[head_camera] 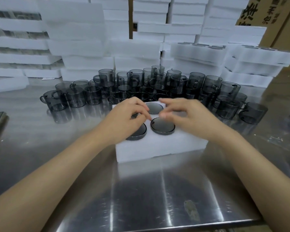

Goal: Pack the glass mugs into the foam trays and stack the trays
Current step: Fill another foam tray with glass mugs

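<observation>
The smoky-grey round glass mug (162,128) sits base-up in a near pocket of the white foam tray (157,148) on the steel tabletop (141,190); it likely wants even downward pressure until seated level. The left hand (124,118) touches its rim with bent fingertips, the blurred right hand (189,118) hovers spread, neither gripping. They hide the tray's outer pockets.

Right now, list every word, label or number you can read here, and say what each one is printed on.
Cardboard boxes, top right: large black Chinese characters, tilted, blurred and cut off by the frame edge; not readable.
Foam tray: no print visible.
Glass mugs: no print or label visible.
</observation>
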`<state>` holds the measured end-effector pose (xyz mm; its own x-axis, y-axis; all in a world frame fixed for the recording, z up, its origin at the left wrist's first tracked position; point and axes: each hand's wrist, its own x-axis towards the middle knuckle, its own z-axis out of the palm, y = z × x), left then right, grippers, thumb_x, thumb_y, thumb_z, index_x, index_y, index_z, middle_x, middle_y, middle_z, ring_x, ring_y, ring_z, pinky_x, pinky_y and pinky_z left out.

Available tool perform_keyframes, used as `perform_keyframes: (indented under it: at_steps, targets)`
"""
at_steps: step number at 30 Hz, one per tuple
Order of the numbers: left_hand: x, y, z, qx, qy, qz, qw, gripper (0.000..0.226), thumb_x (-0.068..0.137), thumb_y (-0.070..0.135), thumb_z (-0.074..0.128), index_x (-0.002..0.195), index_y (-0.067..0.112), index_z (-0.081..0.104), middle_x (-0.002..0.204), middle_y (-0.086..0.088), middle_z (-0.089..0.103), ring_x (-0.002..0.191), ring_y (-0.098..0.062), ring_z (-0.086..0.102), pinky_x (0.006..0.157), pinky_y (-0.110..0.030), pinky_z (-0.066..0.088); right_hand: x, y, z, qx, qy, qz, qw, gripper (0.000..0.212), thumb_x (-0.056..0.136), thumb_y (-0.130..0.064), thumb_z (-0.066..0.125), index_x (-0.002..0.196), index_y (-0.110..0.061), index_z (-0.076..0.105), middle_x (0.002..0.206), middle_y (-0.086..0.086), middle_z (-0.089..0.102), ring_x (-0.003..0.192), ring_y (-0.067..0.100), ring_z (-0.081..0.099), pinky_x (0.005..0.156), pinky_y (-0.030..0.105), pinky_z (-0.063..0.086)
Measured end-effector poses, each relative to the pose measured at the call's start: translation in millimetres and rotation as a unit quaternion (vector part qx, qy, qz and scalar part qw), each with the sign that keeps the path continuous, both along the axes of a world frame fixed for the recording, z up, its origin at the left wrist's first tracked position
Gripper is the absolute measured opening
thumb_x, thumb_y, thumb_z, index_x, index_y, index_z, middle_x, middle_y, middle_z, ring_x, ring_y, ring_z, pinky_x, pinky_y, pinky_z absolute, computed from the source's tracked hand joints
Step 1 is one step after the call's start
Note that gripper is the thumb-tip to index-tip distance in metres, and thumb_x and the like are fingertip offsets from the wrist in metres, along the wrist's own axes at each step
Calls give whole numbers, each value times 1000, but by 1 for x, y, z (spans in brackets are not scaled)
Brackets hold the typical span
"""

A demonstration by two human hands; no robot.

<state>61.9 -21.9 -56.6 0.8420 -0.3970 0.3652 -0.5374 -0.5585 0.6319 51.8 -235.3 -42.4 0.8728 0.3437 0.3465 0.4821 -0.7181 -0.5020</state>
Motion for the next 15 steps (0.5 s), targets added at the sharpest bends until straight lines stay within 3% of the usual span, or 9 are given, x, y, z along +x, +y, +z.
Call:
perform_keyframes:
  at_steps: [1, 3, 5, 7, 11, 15]
  targets:
    - [0, 0, 0, -10, 0, 2, 1000, 27, 93, 12, 53, 85, 24, 76, 106, 15, 58, 88, -6, 56, 73, -15, 41, 5, -9, 1, 33, -32, -48, 998, 20, 88, -48, 58, 97, -38, 72, 129, -17, 58, 111, -4, 55, 94, 13, 40]
    - [0, 0, -1, -23, 2, 4, 1000, 28, 93, 11, 52, 83, 24, 76, 105, 14, 59, 93, 1, 55, 78, -15, 41, 16, -32, 4, 50, -92, -183, 978, 22, 94, -31, 55, 109, -26, 71, 118, -7, 67, 97, 9, 61, 91, 27, 47]
    - [0, 0, -1, -27, 3, 3, 1000, 28, 93, 11, 53, 82, 24, 75, 105, 15, 60, 94, 3, 55, 79, -12, 40, 24, -57, 4, 3, -79, -308, 948, 30, 93, -23, 52, 120, -16, 64, 121, 6, 65, 104, 25, 60, 94, 36, 47]
    - [0, 0, -1, -24, 3, 0, 1000, 27, 93, 11, 53, 83, 23, 75, 105, 15, 60, 93, 2, 56, 79, -11, 41, 28, -79, 1, -59, -3, -393, 918, 40, 91, -22, 50, 130, -11, 56, 131, 17, 52, 115, 37, 52, 97, 45, 44]
    - [0, 0, -1, -22, 2, -6, 1000, 26, 93, 9, 54, 84, 21, 75, 104, 12, 59, 87, -6, 57, 73, -14, 41, 27, -94, -4, -128, 94, -428, 890, 50, 92, -32, 51, 136, -11, 44, 129, 21, 51, 116, 39, 51, 90, 44, 45]
    - [-1, 0, 0, -21, 0, -4, 1000, 27, 93, 8, 53, 85, 20, 75, 105, 12, 59, 89, -9, 57, 77, -21, 44, 28, -90, -5, -145, 62, -424, 892, 40, 91, -31, 52, 126, -11, 51, 119, 20, 58, 108, 39, 54, 78, 40, 41]
